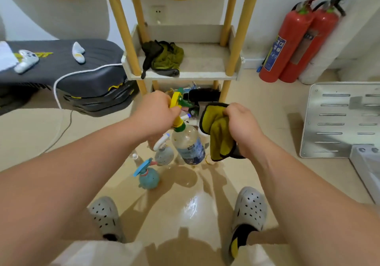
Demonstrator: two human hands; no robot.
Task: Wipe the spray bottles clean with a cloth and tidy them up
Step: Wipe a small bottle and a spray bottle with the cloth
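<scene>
- We see the left hand (156,111) with its fingers wrapped tight round the yellow-and-green trigger head of a clear spray bottle (189,144). We are looking at the back of the hand.
- The bottle hangs below that fist in front of the wooden shelf rack (185,74), between the two hands.
- Its long axis runs from the trigger head, up and away from us, down to the base. The base is the lowest part and leans a little to the right.
- The green nozzle tip points right, toward the cloth.
- We can't tell whether the base touches the tan floor (257,105) or hangs just above it.
- Now the look of it: a see-through plastic body, slightly cloudy, with a blue-and-white label round the lower half. At the neck we see a yellow collar with a green ring.
- The right hand (240,126) is closed in a fist on a yellow cloth with black edging (218,134). The fingers are curled in and bunch the cloth, which droops beside the bottle, very close to it.
- On the floor just left of the held bottle we see a small clear spray bottle with a white trigger (163,152).
- Nearer us stands a round blue spray bottle (148,176), with its blue trigger head angled left.
- A crumpled green cloth (164,58) lies on the rack's shelf.
- Two red fire extinguishers (287,39) stand against the wall on the right.
</scene>
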